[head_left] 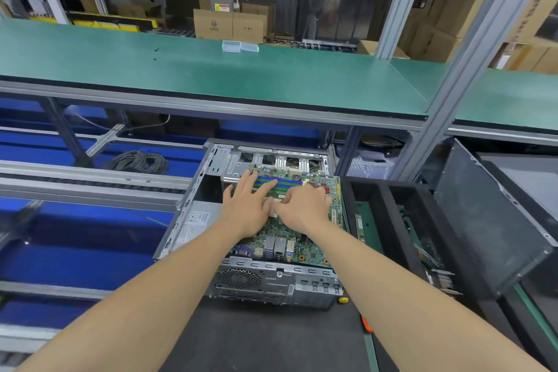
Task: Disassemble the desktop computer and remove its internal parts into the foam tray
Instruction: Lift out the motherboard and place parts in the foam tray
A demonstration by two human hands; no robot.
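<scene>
Head view: the desktop computer point(273, 282) lay on its side on the dark worktop point(271, 338), with its open face up and its rear panel toward you. The motherboard point(305, 240) sat inside the chassis, port block nearest you. The power supply point(193, 225) occupied the left bay.

Your left hand point(246, 214) rested on the motherboard, open, with the fingers spread and straight; the fingertips reached the blue and green memory slots point(287, 183). Your right hand point(302, 211) lay just beside it, touching it, with the fingers bent down onto the board. Whether those fingers pinched a part could not be determined.

The black foam tray point(389, 214) stood just beside the chassis on the right. A green circuit board point(360, 222) stood on edge in its nearest slot. A dark metal panel point(489, 220) lay tilted beyond the tray.

A cable coil point(136, 161) lay on the blue lower level to the left. A green shelf point(211, 72) ran across above the chassis, with cardboard boxes point(229, 26) behind it.
</scene>
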